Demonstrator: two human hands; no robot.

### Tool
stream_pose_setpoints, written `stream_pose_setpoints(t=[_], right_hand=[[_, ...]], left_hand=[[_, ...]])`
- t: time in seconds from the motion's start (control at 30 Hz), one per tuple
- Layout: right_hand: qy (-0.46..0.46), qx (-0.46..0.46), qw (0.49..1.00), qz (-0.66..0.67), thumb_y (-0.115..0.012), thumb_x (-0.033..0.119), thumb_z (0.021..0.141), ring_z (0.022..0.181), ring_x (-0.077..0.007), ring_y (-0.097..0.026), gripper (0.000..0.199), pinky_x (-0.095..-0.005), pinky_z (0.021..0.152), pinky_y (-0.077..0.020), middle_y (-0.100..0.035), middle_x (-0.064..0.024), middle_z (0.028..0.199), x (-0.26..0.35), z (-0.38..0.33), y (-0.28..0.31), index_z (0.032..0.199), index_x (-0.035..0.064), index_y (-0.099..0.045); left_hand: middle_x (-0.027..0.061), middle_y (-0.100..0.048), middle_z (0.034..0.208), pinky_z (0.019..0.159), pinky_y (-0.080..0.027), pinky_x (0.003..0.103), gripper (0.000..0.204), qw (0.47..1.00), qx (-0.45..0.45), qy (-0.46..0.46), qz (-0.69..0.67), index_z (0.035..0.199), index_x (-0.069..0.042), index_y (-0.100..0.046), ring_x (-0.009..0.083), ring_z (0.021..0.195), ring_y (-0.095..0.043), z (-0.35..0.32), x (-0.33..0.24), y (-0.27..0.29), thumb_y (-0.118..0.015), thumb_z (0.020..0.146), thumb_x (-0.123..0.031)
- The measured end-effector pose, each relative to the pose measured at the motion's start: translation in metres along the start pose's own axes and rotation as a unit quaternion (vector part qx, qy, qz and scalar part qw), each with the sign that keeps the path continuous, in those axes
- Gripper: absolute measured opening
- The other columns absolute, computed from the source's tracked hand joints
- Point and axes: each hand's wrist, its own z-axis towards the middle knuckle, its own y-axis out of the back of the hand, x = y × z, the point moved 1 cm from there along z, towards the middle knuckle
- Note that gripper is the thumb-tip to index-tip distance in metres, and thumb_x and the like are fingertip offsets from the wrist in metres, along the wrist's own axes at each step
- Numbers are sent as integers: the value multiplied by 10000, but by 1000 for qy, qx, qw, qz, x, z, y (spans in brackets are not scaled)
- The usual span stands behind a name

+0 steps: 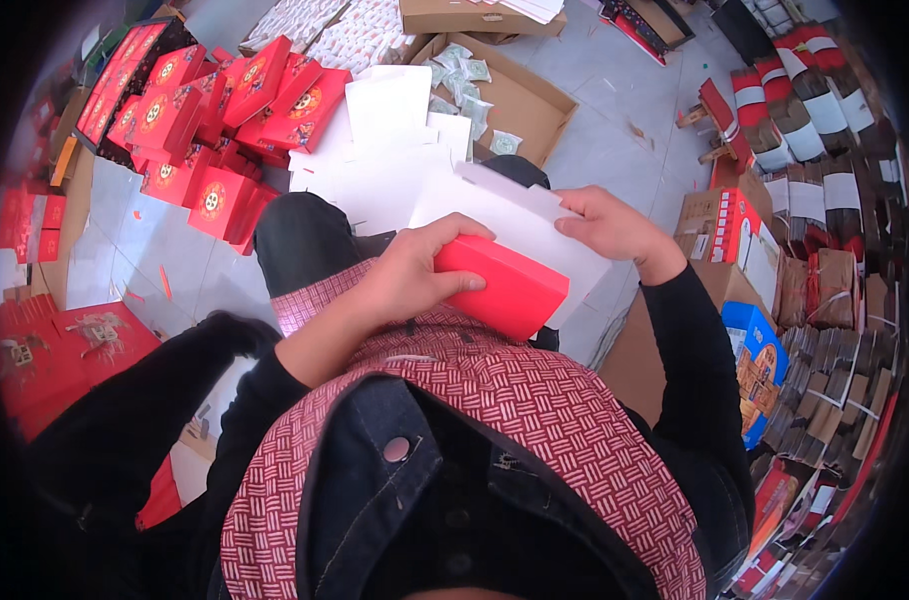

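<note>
A partly folded paper box, with a red panel (510, 287) and broad white panels (500, 212), is held over my lap. My left hand (410, 268) grips the red part at its left end, thumb on top and fingers curled over the edge. At the far right my right hand (612, 232) pinches a white flap of the same box, its thumb and fingers closed together. The underside of the box and what lies behind it are hidden. Just beyond it, a stack of white sheets (390, 150) covers part of the floor.
Several finished-looking red boxes (215, 200) are piled at the far left. An open brown carton (540, 105) holds small clear packets (467, 75). Bundled cardboard stacks (815, 385) and a blue box (753, 365) line the right side. Flat red boxes (105, 340) lie at the left.
</note>
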Motion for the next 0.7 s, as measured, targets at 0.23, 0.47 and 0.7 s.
stream_pose_setpoints(t=[0.23, 0.47, 0.7], right_hand=[[32, 42, 996, 68, -503, 227, 953, 950, -158, -608, 345, -276, 866, -461, -668, -119, 1023, 17, 1, -26, 1206, 2, -571], [-13, -2, 995, 96, -585, 75, 904, 957, -113, -608, 252, -260, 849, -480, -660, -82, 1001, 26, 4, -36, 1148, 14, -574], [-14, -24, 997, 66, -570, 92, 908, 970, -145, -626, 325, -262, 850, -482, -675, -100, 1074, 23, 4, -37, 1231, 60, -595]], left_hand=[[127, -669, 936, 791, -512, 319, 317, 999, -42, 29, -5, 1029, -22, -604, 204, 864, -650, 9, 24, -16, -743, 747, -70], [134, -671, 927, 785, -513, 321, 298, 997, -68, 33, 9, 994, -6, -617, 217, 848, -653, 9, 16, -18, -751, 739, -79], [102, -653, 927, 780, -505, 288, 325, 996, -43, 74, 15, 1025, 4, -598, 151, 843, -620, 5, 11, -14, -755, 747, -59]])
